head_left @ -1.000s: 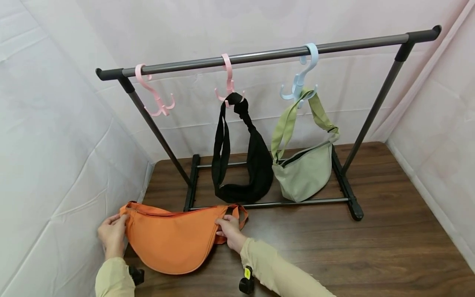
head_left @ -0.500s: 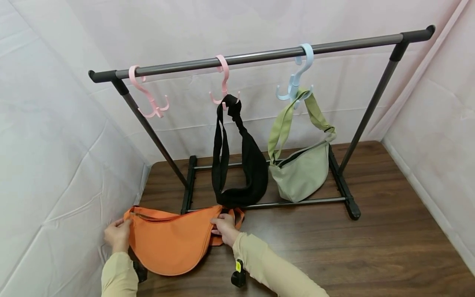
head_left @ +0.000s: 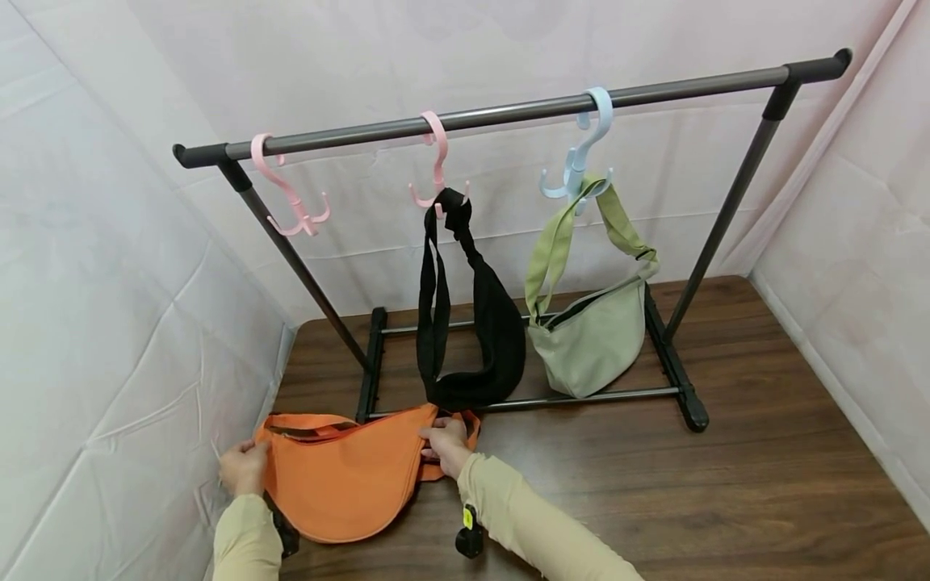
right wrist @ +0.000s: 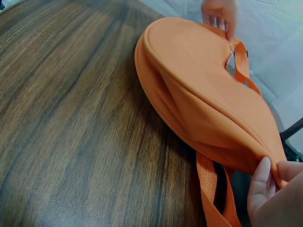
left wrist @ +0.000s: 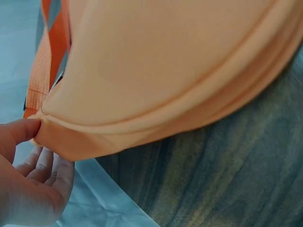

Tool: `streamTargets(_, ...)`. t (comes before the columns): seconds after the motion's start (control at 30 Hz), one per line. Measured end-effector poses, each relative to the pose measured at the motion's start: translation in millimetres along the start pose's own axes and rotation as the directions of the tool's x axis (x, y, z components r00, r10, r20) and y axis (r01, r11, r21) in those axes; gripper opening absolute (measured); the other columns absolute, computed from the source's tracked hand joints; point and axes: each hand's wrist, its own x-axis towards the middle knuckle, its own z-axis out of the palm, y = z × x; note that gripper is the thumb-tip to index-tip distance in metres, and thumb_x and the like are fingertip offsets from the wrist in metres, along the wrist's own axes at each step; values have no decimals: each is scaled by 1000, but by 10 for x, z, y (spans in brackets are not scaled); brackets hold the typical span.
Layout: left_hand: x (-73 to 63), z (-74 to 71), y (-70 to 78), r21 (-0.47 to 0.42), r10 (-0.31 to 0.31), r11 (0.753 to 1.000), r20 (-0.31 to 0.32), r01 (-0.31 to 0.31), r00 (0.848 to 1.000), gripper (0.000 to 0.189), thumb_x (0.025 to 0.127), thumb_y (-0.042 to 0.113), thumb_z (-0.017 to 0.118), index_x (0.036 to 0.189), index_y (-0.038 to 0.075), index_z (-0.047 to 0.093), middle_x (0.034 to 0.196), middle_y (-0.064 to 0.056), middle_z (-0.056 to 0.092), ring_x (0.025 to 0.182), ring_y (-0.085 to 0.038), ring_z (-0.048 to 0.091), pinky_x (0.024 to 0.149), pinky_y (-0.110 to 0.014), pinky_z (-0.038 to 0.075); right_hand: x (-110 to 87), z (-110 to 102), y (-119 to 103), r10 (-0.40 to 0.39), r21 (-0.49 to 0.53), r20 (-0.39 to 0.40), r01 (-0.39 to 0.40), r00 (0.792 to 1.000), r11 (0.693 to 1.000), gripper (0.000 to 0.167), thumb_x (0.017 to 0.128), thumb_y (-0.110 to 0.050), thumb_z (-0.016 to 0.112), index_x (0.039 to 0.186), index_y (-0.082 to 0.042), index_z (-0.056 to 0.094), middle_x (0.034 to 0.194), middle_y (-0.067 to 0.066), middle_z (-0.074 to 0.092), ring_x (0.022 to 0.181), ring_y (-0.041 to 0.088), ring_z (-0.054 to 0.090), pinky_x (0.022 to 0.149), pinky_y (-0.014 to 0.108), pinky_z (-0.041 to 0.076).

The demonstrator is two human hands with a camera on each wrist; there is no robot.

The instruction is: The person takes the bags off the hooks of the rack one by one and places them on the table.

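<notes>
An orange crescent-shaped shoulder bag [head_left: 345,484] is held between both hands at the front left of the table. My left hand [head_left: 245,468] pinches its left top corner, thumb in front and fingers behind, as the left wrist view also shows. At the other top corner, my right hand [head_left: 446,446] pinches the fabric by the strap [right wrist: 208,189]. The bag's top opening sags a little near the left hand. In the right wrist view the strap trails down against the wooden table.
Behind the bag stands a dark metal rack [head_left: 508,116]. A black bag [head_left: 501,347] hangs from a pink hook [head_left: 438,153], a green bag [head_left: 596,343] from a blue hook [head_left: 577,165]. Another pink hook [head_left: 294,198] hangs at left without a bag. White curtains [head_left: 109,282] border the table [head_left: 726,484].
My left hand has moved rightward and slightly down, drawing the bag's left corner closer to the right hand. The top opening gapes more. The right hand keeps its hold.
</notes>
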Motion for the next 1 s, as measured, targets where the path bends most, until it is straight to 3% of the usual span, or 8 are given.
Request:
streamTargets(0.2,-25,-13,-35,10,-24,1000,17,24,1000,43,87,18,50,119,-10,51,122,-31,46,109,-46,43,95,-51,35,-26,12,-4,-5,-30,-6,5,1000,1000,30,78,3,64,106,8,55,92,13,52,61,15,57,54,27,53)
streamTargets(0.43,-35,9,-69,28,-12,1000,-15,13,1000,40,85,17,50,115,-11,53,119,-32,47,108,-47,43,95,-51,34,11,9,66,-32,-59,-10,32,999,998,28,78,3,65,104,8,56,88,13,54,62,17,57,52,27,53)
streamTargets(0.77,-71,-2,-56,73,4,997,4,-4,1000,44,83,19,48,114,-12,53,118,-34,47,107,-49,44,93,-52,36,-24,-8,43,-55,-111,-8,54,998,992,26,78,1,65,102,7,57,84,11,54,68,17,58,53,28,53)
streamTargets(1.0,-134,-58,-27,156,51,986,30,-55,998,46,80,21,49,109,-14,55,113,-34,51,98,-49,48,85,-52,40,-116,-3,-65,-68,-159,-22,64,997,985,38,80,-1,63,115,8,51,104,19,54,71,19,58,55,30,53)
